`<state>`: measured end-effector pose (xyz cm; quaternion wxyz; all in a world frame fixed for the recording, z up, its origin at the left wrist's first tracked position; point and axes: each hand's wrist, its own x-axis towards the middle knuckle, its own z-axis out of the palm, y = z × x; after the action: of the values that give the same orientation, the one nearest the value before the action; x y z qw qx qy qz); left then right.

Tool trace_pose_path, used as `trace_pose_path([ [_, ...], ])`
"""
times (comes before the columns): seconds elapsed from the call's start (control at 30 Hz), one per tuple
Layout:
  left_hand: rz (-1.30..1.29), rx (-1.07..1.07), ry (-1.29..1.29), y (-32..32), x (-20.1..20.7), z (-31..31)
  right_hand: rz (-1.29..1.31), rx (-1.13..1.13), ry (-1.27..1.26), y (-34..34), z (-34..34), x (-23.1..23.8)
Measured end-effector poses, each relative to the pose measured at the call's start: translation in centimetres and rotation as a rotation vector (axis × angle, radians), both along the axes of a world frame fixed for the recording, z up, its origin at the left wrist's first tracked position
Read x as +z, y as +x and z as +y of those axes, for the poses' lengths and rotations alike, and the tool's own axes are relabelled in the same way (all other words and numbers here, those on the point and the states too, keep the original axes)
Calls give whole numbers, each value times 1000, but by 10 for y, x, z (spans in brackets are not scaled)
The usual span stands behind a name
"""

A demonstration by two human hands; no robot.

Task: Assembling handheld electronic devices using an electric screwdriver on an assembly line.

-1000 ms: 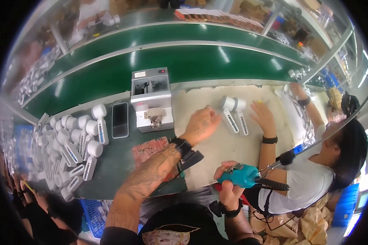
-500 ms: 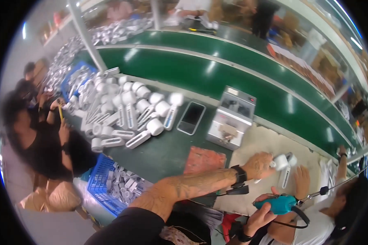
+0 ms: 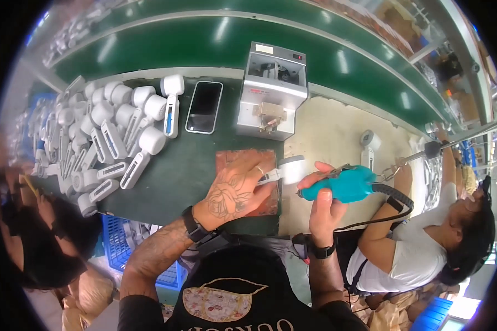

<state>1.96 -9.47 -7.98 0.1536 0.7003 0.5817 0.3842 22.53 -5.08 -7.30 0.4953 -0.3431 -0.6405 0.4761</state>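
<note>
My left hand [image 3: 234,193] is closed on a grey-and-white handheld device [image 3: 291,170] with a drum-shaped round head, over a worn red mat [image 3: 232,158]. The device's head points right, toward the other hand; its handle is partly hidden by the fingers. My right hand [image 3: 324,215] is wrapped round a teal electric screwdriver [image 3: 345,185], whose tip points left, a little below the device's head and apart from it. A metal hook and a black cable are attached at the screwdriver's right end. Another similar device [image 3: 371,141] lies on the beige sheet [image 3: 326,129] beyond the screwdriver.
Several similar devices [image 3: 107,124] are heaped on the left. A phone [image 3: 205,107] and a silver box-shaped machine [image 3: 271,91] stand along the back, before a green conveyor belt [image 3: 193,41]. A blue basket [image 3: 114,243] is below the table edge. People sit on both sides.
My left hand has moved left from the beige sheet to the red mat with a device in it. The screwdriver is still in my right hand. The view has turned.
</note>
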Motion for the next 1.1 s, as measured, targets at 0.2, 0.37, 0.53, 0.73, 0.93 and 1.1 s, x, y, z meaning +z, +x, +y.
trace_pose_path([
  [0.2,148,-13,64,-6,-8,-6,278,0,-27,-14,-5,29],
  [0.37,83,-148,19,-20,-2,0,339,54,-13,-46,21,50],
  [0.53,47,-154,-77,-32,-3,12,320,90,36,-89,60,56],
  [0.73,138,-101,151,-26,-20,-5,120,62,207,-122,94,40],
  [0.93,95,-97,87,-25,-20,-4,193,109,163,-125,96,19],
  [1.1,89,-94,61,-29,-23,-5,60,142,32,-116,69,33],
])
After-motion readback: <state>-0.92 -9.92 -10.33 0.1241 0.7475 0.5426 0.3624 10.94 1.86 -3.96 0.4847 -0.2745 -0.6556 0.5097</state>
